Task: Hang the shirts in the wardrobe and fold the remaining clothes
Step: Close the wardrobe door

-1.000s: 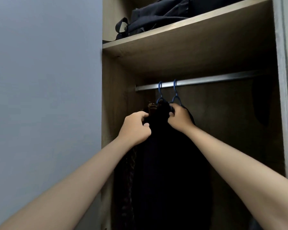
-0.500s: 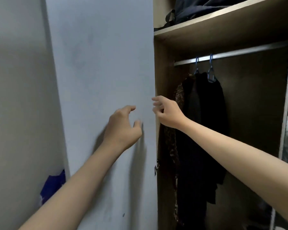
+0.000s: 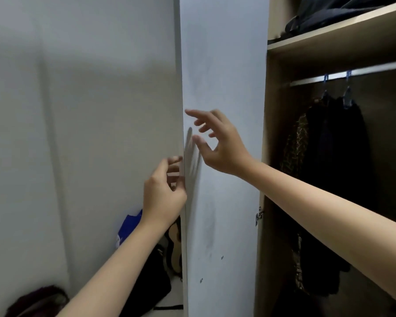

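Note:
Inside the open wardrobe at the right, dark shirts [image 3: 336, 161] hang on two blue hangers [image 3: 347, 92] from the metal rail [image 3: 370, 73]. A patterned brown garment [image 3: 295, 145] hangs at their left. The grey wardrobe door [image 3: 222, 65] stands open in the middle. My left hand [image 3: 165, 191] is at the door's outer edge, fingers loosely curled, holding nothing. My right hand [image 3: 220, 145] hovers in front of the door face with fingers spread, empty.
A wooden shelf [image 3: 334, 37] above the rail carries dark bags [image 3: 329, 12]. On the floor left of the door lie a blue item [image 3: 128, 225], a black bag [image 3: 151, 277] and a dark furry thing [image 3: 39, 300]. A grey wall [image 3: 78, 110] fills the left.
Both hands let go of the hung shirts and moved left to the door. The view swung left, so the wardrobe interior now sits at the right edge.

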Motion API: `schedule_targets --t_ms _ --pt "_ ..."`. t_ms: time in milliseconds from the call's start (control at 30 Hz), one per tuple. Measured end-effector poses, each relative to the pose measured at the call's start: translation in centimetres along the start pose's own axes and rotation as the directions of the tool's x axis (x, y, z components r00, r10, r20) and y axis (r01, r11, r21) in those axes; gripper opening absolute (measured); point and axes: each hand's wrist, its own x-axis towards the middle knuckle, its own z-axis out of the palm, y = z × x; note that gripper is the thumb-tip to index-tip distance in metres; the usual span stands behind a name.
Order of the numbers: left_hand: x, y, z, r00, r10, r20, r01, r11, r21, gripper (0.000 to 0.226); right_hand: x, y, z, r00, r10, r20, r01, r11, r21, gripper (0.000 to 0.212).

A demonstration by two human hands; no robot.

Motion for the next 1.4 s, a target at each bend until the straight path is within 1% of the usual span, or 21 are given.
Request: schedule_targets --t_ms 67,100,300,367,467,600,733,867,933,1067,1133,1233,1333,1400 --pt "-0.4 0.1 0.1 1.000 -0.024 0.001 0.024 0.998 -0.060 0.030 0.5 -0.7 0.1 0.996 -0.046 0.070 0.051 0.997 -0.061 0.051" --pt "-0.6 0.2 0.0 1.000 -0.026 -0.001 0.026 0.997 -0.076 0.030 0.7 -0.9 0.0 0.994 -0.047 0.095 0.055 0.995 -0.087 0.051" --pt "-1.5 1.5 0.5 0.998 -0.059 0.036 0.064 0.988 -0.142 0.035 0.6 -1.4 -1.8 0.986 0.016 0.163 0.010 0.987 -0.159 0.046" --pt "-2.0 2.3 1.0 0.997 -0.057 0.047 0.065 0.981 -0.183 0.038 0.2 -1.4 -3.5 0.985 0.031 0.167 -0.001 0.984 -0.175 0.045" --pt "-3.2 4.3 2.3 0.996 -0.055 0.066 0.070 0.968 -0.241 0.042 -0.9 -1.2 -6.9 0.988 0.006 0.152 0.019 0.986 -0.164 0.043" --pt "-5.8 8.0 6.0 0.993 -0.057 0.100 0.091 0.918 -0.386 0.038 -3.5 -0.8 -12.5 0.993 -0.009 0.115 0.026 0.989 -0.146 0.042" --pt "-8.3 11.6 11.2 0.988 0.013 0.155 0.065 0.870 -0.490 0.031 -6.4 0.0 -19.2 0.998 0.012 0.054 -0.004 0.987 -0.162 0.044" --pt "-10.3 14.9 17.0 0.970 0.127 0.207 0.011 0.830 -0.558 0.036 -9.5 1.5 -25.9 0.998 0.048 0.043 -0.036 0.967 -0.252 0.051" --pt "-11.0 16.2 19.9 0.956 0.162 0.245 0.006 0.823 -0.568 0.041 -11.0 2.6 -28.8 0.993 0.102 0.061 -0.078 0.945 -0.317 0.058" --pt "-11.6 17.7 25.2 0.919 0.202 0.338 -0.011 0.871 -0.491 0.049 -12.8 4.9 -33.2 0.972 0.221 0.082 -0.162 0.878 -0.451 0.065" --pt "-11.5 18.0 27.5 0.892 0.241 0.382 -0.047 0.890 -0.453 0.055 -13.2 5.9 -35.0 0.964 0.261 0.057 -0.182 0.798 -0.574 0.065" --pt "-10.8 17.4 30.7 0.838 0.352 0.418 -0.193 0.906 -0.376 0.066 -13.6 7.2 -36.8 0.947 0.322 -0.009 -0.219 0.624 -0.750 0.067" --pt "-10.3 16.3 33.7 0.779 0.464 0.421 -0.361 0.882 -0.304 0.078 -13.8 8.4 -37.7 0.922 0.385 -0.049 -0.251 0.495 -0.832 0.071" --pt "-10.2 15.7 35.4 0.750 0.517 0.412 -0.435 0.855 -0.281 0.082 -13.8 9.2 -38.1 0.896 0.438 -0.080 -0.283 0.422 -0.862 0.073"
